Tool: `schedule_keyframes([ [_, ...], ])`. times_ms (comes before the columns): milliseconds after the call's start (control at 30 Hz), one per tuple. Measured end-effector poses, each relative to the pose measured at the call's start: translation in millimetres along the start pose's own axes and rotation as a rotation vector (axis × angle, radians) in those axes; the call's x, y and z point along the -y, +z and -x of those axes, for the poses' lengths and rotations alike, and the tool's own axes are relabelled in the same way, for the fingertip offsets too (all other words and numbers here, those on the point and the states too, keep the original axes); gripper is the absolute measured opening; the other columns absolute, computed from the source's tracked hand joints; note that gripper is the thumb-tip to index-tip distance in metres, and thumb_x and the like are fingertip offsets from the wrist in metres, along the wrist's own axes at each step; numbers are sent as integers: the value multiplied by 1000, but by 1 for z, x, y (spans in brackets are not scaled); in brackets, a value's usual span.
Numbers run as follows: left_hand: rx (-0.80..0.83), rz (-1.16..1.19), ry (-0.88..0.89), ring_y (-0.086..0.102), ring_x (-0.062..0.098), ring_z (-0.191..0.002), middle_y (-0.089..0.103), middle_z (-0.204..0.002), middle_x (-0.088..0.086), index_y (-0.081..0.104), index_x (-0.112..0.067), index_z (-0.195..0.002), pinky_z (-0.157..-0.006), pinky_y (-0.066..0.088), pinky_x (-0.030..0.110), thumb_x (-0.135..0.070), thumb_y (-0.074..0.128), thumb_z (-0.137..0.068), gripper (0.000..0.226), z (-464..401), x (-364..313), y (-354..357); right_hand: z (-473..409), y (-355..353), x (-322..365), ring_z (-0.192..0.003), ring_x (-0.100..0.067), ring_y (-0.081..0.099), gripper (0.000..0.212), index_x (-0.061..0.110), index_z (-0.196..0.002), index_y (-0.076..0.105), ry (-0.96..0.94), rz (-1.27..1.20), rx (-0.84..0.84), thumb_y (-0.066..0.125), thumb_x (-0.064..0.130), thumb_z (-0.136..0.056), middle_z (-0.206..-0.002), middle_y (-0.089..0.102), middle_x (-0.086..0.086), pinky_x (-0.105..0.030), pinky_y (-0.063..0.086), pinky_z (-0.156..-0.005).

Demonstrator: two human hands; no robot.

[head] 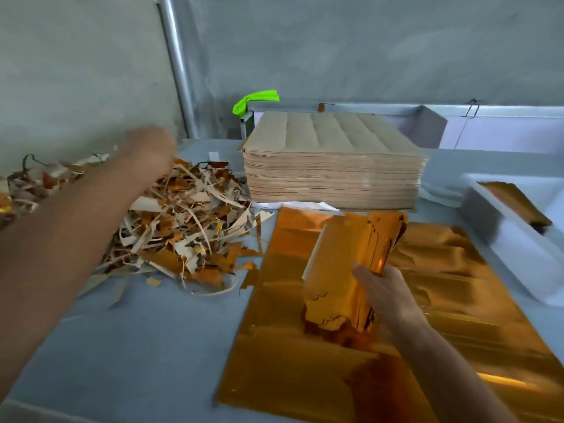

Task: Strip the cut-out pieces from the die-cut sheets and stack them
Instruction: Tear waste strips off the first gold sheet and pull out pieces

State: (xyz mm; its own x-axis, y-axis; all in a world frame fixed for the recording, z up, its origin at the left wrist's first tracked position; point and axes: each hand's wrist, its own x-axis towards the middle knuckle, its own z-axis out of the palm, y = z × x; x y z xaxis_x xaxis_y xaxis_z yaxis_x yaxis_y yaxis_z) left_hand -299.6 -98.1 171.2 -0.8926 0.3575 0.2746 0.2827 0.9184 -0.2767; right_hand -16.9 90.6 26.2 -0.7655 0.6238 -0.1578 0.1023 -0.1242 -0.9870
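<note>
My right hand (383, 293) grips a thick bundle of gold foil cut-out pieces (345, 267), holding it upright over a gold foil sheet (320, 377) that lies flat on the table. My left hand (151, 151) is blurred and reaches out over a pile of torn gold and white paper scraps (183, 221) at the left; whether it holds anything is unclear. A tall stack of die-cut sheets (332, 160), brown side up, stands behind the gold sheet.
A white tray (518, 254) with a gold piece (515, 203) in it sits at the right. A green cloth (254, 100) hangs on a metal frame at the back. A grey wall and a metal pipe (177, 65) close the far side.
</note>
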Motion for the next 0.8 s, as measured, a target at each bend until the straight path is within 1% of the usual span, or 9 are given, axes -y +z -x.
schedule_keyframes([
  [167,-50,-323,169,59,19,-87,52,-71,1,69,-14,-100,-66,40,28,-17,53,-93,17,25,-17,17,11,-15,-4,-78,-11,56,25,28,-122,44,-27,3,-32,45,22,-98,-93,56,12,-25,46,-58],
  [267,-148,-165,414,47,22,-114,59,-113,0,62,-32,-115,-97,36,43,-58,35,-91,44,44,-39,41,12,-22,-8,-85,-12,54,37,16,-135,42,-31,-14,-48,45,20,-98,-95,55,11,-31,45,-72],
  [333,-55,43,651,35,24,-130,44,-139,-2,48,-37,-132,-109,27,51,-70,24,-83,63,72,-62,64,13,-23,-11,-85,-11,53,41,12,-138,39,-27,-28,-42,45,19,-98,-97,55,10,-31,46,-70],
  [433,220,128,730,14,27,-143,16,-156,-1,26,-34,-146,-116,14,50,-67,29,-88,67,105,-84,99,14,-22,-15,-76,-7,53,41,11,-138,41,-4,-52,-54,47,19,-98,-93,57,11,-24,46,-61],
  [500,335,130,663,14,23,-144,13,-157,-1,24,-27,-149,-115,20,42,-46,33,-98,55,108,-82,114,15,-25,-16,-75,-7,53,41,10,-136,42,3,-66,-81,48,19,-97,-103,60,6,-22,45,-62],
  [567,376,121,591,39,20,-132,38,-147,4,44,-17,-139,-104,39,34,-19,38,-101,38,100,-77,110,17,-30,-15,-77,-6,53,41,9,-136,42,-16,-53,-104,48,19,-97,-116,60,0,-22,44,-63],
  [633,353,13,543,60,18,-100,63,-113,3,62,-15,-118,-78,49,30,-10,44,-97,28,94,-80,95,18,-34,-13,-77,-7,55,38,11,-134,44,-33,-43,-112,48,19,-97,-104,62,6,-22,48,-59],
  [700,274,-60,554,59,16,-77,61,-87,0,65,-12,-104,-63,47,27,-9,49,-93,20,93,-88,76,20,-36,-11,-83,-11,59,37,14,-133,45,-36,-56,-108,49,20,-97,-97,62,9,-25,49,-59],
  [800,84,-12,562,52,16,-73,49,-72,-1,66,-9,-96,-58,42,22,-5,52,-89,16,99,-99,49,24,-38,-7,-92,-16,61,37,17,-133,45,-26,-94,-96,50,20,-96,-105,64,2,-31,51,-64],
])
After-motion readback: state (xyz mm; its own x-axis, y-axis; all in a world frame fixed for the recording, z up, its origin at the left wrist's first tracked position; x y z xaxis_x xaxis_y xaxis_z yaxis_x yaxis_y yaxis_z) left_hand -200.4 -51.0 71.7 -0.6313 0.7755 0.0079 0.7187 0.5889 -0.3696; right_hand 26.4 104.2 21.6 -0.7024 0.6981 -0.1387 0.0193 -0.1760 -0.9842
